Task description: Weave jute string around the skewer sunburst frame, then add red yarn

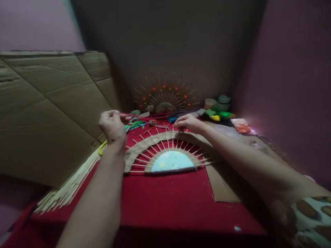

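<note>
1. The fan-shaped stick frame point(170, 151) is lying flat on the red cloth point(165, 203).
2. The left hand point(112, 125) is closing in a fist, pulling a thin cord point(139, 117).
3. The right hand point(188, 123) is pinching the woven band at the top with closed fingers.
4. The sticks are looking light and fragile; holding the woven band seems safer.
</note>
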Motion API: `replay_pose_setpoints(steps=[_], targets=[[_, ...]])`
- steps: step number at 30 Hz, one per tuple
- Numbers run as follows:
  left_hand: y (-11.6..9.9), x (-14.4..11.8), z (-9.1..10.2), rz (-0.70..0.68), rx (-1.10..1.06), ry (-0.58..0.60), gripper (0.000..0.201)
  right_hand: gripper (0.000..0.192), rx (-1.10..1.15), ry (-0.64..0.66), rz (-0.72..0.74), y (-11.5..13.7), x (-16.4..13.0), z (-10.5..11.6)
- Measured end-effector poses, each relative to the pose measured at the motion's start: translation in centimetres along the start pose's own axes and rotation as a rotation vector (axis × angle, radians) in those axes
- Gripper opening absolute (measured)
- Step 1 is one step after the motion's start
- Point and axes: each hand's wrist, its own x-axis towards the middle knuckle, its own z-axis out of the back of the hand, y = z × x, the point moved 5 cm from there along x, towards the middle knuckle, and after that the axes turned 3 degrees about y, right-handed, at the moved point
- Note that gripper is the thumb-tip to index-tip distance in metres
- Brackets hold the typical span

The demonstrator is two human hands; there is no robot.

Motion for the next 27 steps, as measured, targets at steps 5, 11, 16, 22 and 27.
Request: replay_pose_setpoints(steps=[5, 11, 16, 22, 27], targets=[[1.3, 0.0, -0.1, 0.061, 0.035, 0.015, 0.005, 0.008, -0.200, -0.006, 0.020, 1.5, -0.9, 0.3], [1.9, -0.1, -0.5, 0.083, 0.025, 0.049, 0.005, 0.013, -0.413, -0.077, 0.144, 3.3, -2.5, 0.3], [2.0, -0.4, -0.8, 0.127, 0.033, 0.066, 0.007, 0.015, -0.497, -0.139, 0.163, 3.2, -3.7, 0.8], [2.5, -0.7, -1.5, 0.218, 0.001, 0.106, 0.011, 0.015, -0.553, -0.195, 0.245, 4.0, -5.1, 1.6], [2.8, -1.4, -2.2, 0.303, -0.044, 0.179, 0.010, 0.014, -0.600, -0.263, 0.349, 5.6, -5.9, 2.6]])
